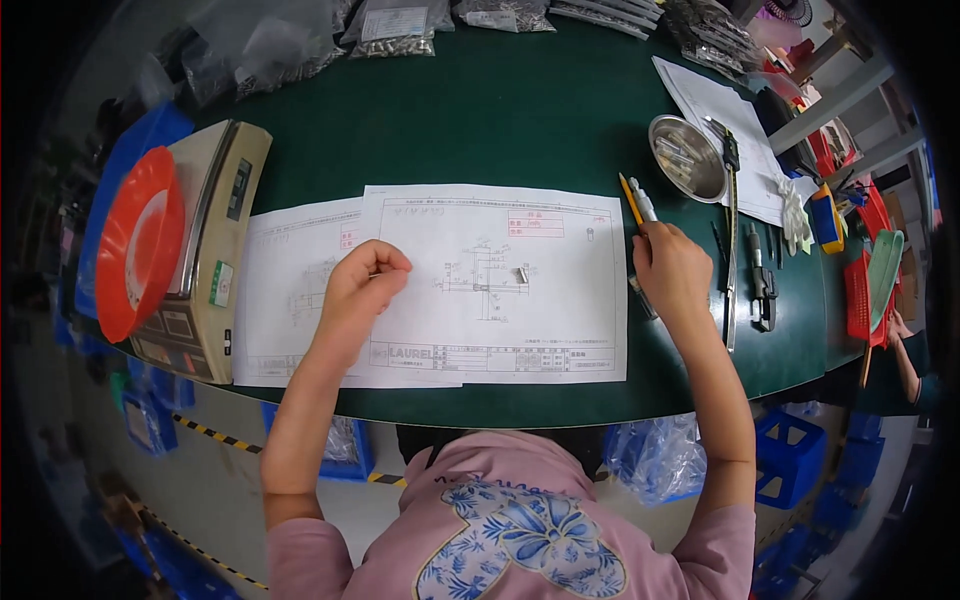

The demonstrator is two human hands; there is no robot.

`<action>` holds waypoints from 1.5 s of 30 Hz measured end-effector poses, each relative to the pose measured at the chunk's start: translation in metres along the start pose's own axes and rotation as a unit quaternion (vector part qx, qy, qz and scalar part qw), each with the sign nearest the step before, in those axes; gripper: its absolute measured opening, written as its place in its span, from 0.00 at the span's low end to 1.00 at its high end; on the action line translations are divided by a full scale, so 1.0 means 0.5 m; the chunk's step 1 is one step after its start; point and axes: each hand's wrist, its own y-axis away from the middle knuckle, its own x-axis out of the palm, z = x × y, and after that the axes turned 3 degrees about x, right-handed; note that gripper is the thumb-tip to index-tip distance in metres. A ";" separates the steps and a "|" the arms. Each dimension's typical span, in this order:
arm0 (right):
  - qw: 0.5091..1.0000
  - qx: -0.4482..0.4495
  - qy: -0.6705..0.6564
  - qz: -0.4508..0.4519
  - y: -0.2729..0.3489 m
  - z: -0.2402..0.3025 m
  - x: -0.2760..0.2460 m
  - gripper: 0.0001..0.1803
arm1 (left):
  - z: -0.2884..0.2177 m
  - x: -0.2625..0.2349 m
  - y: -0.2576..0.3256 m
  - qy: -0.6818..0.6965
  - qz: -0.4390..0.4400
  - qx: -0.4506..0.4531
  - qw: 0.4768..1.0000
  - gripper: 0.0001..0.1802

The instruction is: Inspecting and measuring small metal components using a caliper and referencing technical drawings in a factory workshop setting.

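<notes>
Several sheets with line drawings lie on the green table, the front one a printed drawing (pixel 570 330). A small shiny metal part (pixel 521 275) rests on that drawing, right of its centre. Over the sheet's left side is my left hand (pixel 360 295), thumb and fingers drawn together; whatever they hold, if anything, is hidden. Beside the sheet's right edge, my right hand (pixel 678 270) has its fingers closed around the lower part of a silver-white pen (pixel 643 202). A yellow pencil (pixel 629 195) lies alongside, its near end by my fingers.
A scale (pixel 225 250) with a red tray (pixel 142 245) stands at left. Right of the sheets are a metal bowl (pixel 655 130) of small parts, a caliper (pixel 731 220) and a micrometer (pixel 762 285). Bags of metal parts (pixel 395 30) line the back. Another person's hand (pixel 900 328) shows far right.
</notes>
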 end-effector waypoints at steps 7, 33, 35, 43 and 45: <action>1.000 0.015 0.015 0.011 -0.012 0.015 -0.011 0.07 | 0.005 0.043 -0.025 -0.179 0.015 0.114 0.977 0.03; 0.772 0.064 -0.631 0.024 -0.013 0.145 -0.034 0.16 | -0.036 0.099 -0.204 -0.064 0.160 -0.031 0.985 0.04; 0.771 0.081 -0.629 0.053 -0.020 0.174 -0.018 0.11 | -0.049 0.076 -0.250 0.067 0.164 -0.039 0.983 0.04; 0.719 0.141 -0.646 0.214 -0.013 0.195 0.020 0.06 | 0.001 0.125 -0.304 0.324 0.295 -0.084 0.895 0.05; 0.731 0.147 -0.633 0.208 -0.006 0.193 0.026 0.06 | 0.011 0.121 -0.307 0.340 0.314 -0.086 0.882 0.05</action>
